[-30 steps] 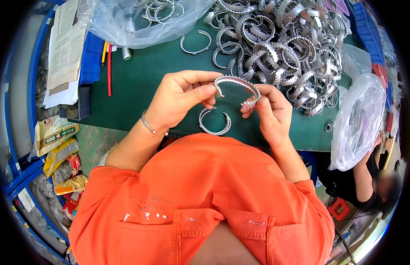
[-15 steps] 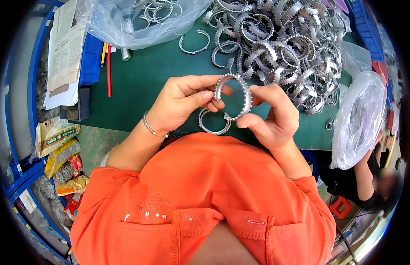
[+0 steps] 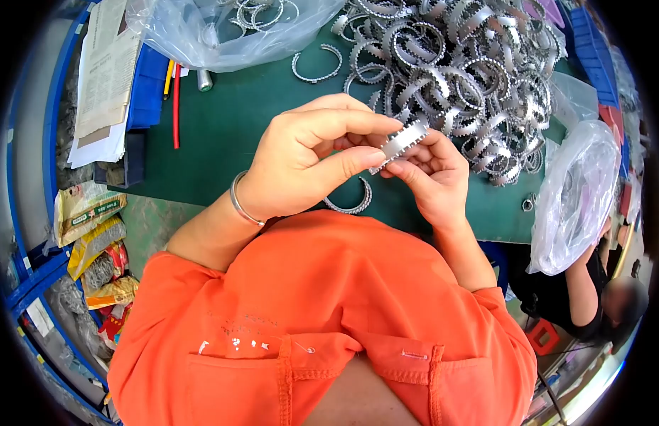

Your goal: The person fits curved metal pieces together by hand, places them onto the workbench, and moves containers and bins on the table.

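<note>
Between my two hands is a silvery, toothed metal ring (image 3: 402, 144), tilted so that its smooth broad band faces me. My left hand (image 3: 308, 153) pinches its left end between thumb and fingers. On the opposite side, the thumb and curled fingers of my right hand (image 3: 436, 170) grip it. Below my hands, near the front edge of the green table, lies another toothed ring (image 3: 356, 206), partly hidden by my left hand. One open, C-shaped ring (image 3: 317, 65) rests farther back. Beyond my right hand rises a large heap of similar rings (image 3: 464, 78).
A clear plastic bag (image 3: 223, 50) with several rings stands at the back left. Beside it are a red rod (image 3: 176, 106), a blue bin (image 3: 148, 89) and papers (image 3: 105, 78). At right, a person (image 3: 585, 291) is near another clear bag (image 3: 578, 192).
The ring has turned from showing its round opening to showing its outer band. My left hand has moved right and over it, and my right hand has shifted its grip.
</note>
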Demonstrator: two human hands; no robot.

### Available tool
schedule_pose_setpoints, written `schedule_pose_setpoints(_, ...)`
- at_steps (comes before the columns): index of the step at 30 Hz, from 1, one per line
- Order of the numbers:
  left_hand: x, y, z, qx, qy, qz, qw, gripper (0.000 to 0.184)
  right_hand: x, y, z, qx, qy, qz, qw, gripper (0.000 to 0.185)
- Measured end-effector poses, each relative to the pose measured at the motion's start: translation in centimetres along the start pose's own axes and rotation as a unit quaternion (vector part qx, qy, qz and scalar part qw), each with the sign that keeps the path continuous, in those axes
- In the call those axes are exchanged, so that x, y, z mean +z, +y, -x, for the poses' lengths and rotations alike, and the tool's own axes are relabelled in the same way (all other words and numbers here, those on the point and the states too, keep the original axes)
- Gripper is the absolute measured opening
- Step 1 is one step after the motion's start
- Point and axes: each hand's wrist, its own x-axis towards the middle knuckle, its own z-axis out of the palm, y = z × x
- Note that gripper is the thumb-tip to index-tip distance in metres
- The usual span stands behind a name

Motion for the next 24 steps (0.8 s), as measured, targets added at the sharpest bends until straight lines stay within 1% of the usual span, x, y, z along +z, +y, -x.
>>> schedule_pose_setpoints(3,-0.2,0.0,0.1,0.007,-0.014,-0.02,1.0,0.022,-0.3,0.3,0.0,-0.017,0.004,0.007,1.0,0.031)
schedule_pose_setpoints(7,-0.8,0.2,0.1,0.0,-0.011,-0.008,1.0,0.021,0.2,-0.2,0.0,-0.039,0.034,0.048,0.998,0.029)
schedule_pose_setpoints(8,-1.6,0.6,-0.2,0.073,-0.031,-0.118,0.99,0.02,0.5,-0.3,0.0,-0.041,0.049,0.067,0.996,0.028)
schedule_pose_setpoints(9,-2.4,1.1,-0.6,0.146,-0.051,-0.228,0.961,0.019,0.5,-0.3,-0.1,-0.048,0.048,0.063,0.996,0.028)
schedule_pose_setpoints(11,-4.2,1.9,-1.4,0.168,0.057,-0.299,0.938,0.019,0.1,-0.3,-0.1,-0.032,0.039,0.11,0.993,0.025)
schedule_pose_setpoints(12,-5.8,2.0,-2.0,0.185,0.105,-0.372,0.904,0.02,0.1,-0.2,-0.1,-0.026,0.051,0.113,0.992,0.021)
schedule_pose_setpoints(13,-7.2,2.0,-2.8,0.2,0.152,-0.441,0.861,0.022,0.0,-0.2,-0.1,-0.029,0.047,0.11,0.992,0.021)
schedule_pose_setpoints(15,-8.6,1.2,-3.9,0.179,0.27,-0.464,0.825,0.025,-0.1,-0.1,-0.1,-0.036,0.049,0.133,0.989,0.016)
schedule_pose_setpoints(16,-8.7,1.1,-4.0,0.156,0.27,-0.488,0.815,0.028,0.0,-0.1,-0.1,-0.041,0.055,0.128,0.989,0.013)
schedule_pose_setpoints(17,-8.5,0.9,-3.9,0.113,0.229,-0.527,0.811,0.024,0.0,-0.2,-0.1,-0.044,0.055,0.127,0.989,0.013)
schedule_pose_setpoints(19,-7.5,-1.0,-3.8,0.143,0.085,-0.548,0.82,0.022,-0.1,-0.2,-0.1,-0.039,0.057,0.127,0.989,0.013)
schedule_pose_setpoints(21,-6.0,-4.0,-3.0,0.047,0.045,-0.523,0.85,0.02,-0.1,-0.3,-0.1,-0.037,0.051,0.128,0.99,0.013)
schedule_pose_setpoints(23,-6.3,-6.6,-2.5,-0.004,0.04,-0.567,0.823,0.021,-0.1,-0.4,-0.2,-0.036,0.043,0.128,0.99,0.013)
schedule_pose_setpoints(24,-6.5,-6.8,-2.6,0.013,0.045,-0.571,0.82,0.015,0.0,-0.5,-0.2,-0.041,0.041,0.143,0.988,0.014)
